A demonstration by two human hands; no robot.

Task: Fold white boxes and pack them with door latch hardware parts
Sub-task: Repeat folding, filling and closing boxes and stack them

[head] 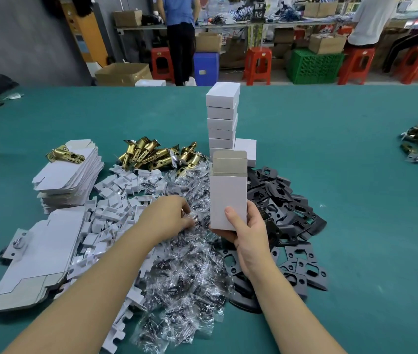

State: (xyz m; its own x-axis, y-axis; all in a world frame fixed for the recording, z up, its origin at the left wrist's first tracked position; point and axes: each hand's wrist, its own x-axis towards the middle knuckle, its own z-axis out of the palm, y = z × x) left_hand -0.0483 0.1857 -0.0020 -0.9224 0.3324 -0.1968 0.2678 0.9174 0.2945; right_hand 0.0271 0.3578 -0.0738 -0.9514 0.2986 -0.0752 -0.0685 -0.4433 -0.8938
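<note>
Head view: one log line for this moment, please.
right hand: holds open white box upright | left hand: picking at screw bags | closed boxes: stacked behind

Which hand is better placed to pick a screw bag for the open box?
Left. The left hand already touches the pile of clear screw bags, while the right hand is occupied holding the open white box upright.

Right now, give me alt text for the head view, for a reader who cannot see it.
A person's right hand holds an upright open white box above a green table, while the left hand reaches into clear screw bags. Brass latches, black plates, flat box blanks and stacked closed boxes surround them.
</note>
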